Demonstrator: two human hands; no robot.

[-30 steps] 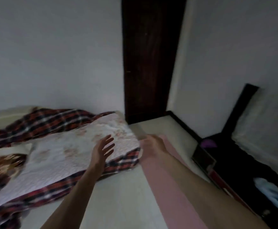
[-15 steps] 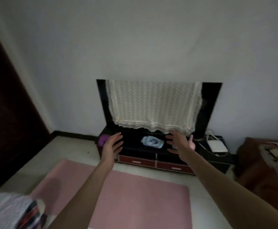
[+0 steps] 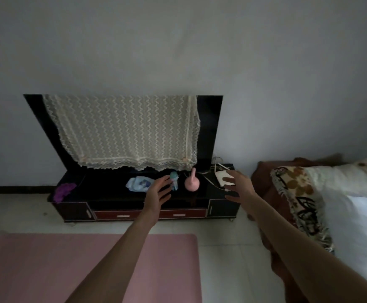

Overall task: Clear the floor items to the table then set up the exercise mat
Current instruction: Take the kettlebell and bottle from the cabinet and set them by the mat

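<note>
Left hand and right hand are held open, empty; pink kettlebell is seen between them on the bench.

Pink mat, black cabinet, cream lace cloth, purple cloth

Matt pink foam-like exercise mat at 7 o'clock. Glossy black cabinet top at centre. Openwork cream lace cloth at 12 over a glossy black screen. Smooth pink plastic-looking bottle. Fringed woven blanket at 3.
</note>
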